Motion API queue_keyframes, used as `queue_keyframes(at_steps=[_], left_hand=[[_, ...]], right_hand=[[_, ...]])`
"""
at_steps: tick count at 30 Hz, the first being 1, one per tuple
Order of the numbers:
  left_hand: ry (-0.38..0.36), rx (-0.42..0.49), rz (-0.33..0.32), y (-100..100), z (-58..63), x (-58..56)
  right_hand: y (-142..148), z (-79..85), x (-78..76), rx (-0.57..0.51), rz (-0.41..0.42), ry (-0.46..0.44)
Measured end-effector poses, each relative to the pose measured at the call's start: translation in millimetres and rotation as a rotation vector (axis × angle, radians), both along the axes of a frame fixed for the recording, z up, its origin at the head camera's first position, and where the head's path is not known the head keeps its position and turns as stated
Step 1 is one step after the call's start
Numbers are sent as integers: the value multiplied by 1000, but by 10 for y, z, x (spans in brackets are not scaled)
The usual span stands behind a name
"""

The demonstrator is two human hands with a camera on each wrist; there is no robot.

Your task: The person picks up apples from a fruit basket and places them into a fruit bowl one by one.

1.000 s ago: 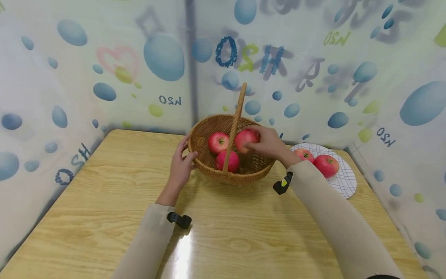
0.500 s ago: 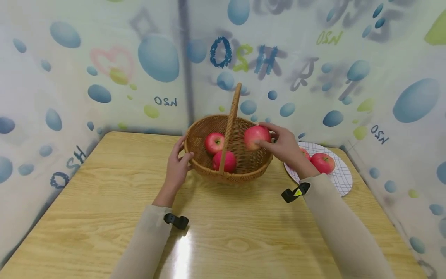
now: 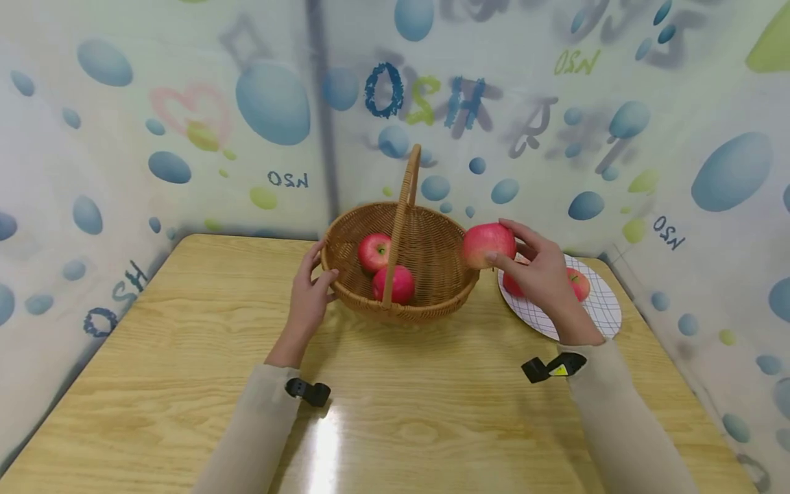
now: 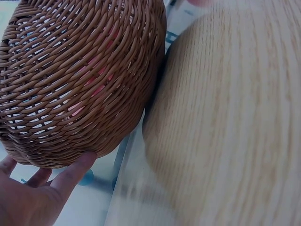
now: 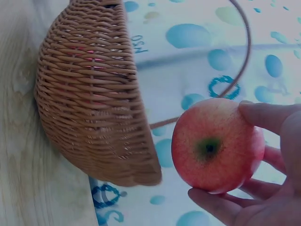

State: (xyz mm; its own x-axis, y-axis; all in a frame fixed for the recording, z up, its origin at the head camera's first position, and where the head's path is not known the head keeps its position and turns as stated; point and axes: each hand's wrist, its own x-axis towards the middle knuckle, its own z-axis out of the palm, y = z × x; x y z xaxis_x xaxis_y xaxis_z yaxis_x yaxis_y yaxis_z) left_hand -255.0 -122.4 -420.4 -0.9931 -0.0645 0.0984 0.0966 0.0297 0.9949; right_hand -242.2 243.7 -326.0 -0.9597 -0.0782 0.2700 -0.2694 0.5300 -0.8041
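Since b4, one round red apple (image 3: 487, 243) is moving right, to the R edge of the brown woven basket (image 3: 435, 240). R hand (image 3: 543, 273) is holding it, fingers wide & bent round it; L hand (image 3: 307, 296) is gripping the basket's side, fingers spread.

A: How is the basket (image 5: 91, 108) logged?
B: As woven, ridged, rough.
A: The counter (image 3: 395, 425)?
B: Wood-grained, glossy under light. The held apple (image 5: 216, 148) is noted as smooth, the right sleeve (image 3: 626, 418) as matt cloth.
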Motion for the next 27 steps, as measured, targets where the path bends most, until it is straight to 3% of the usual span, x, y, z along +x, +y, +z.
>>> queue_keyframes(at_steps=[7, 15, 27], left_hand=[[9, 1, 12, -51, 51, -6], [23, -17, 22, -83, 102, -16], [-2, -23, 24, -3, 39, 23]], right_hand=[[189, -14, 155, -75, -73, -30], [426, -190, 242, -106, -197, -51], [792, -250, 343, -66, -281, -73]])
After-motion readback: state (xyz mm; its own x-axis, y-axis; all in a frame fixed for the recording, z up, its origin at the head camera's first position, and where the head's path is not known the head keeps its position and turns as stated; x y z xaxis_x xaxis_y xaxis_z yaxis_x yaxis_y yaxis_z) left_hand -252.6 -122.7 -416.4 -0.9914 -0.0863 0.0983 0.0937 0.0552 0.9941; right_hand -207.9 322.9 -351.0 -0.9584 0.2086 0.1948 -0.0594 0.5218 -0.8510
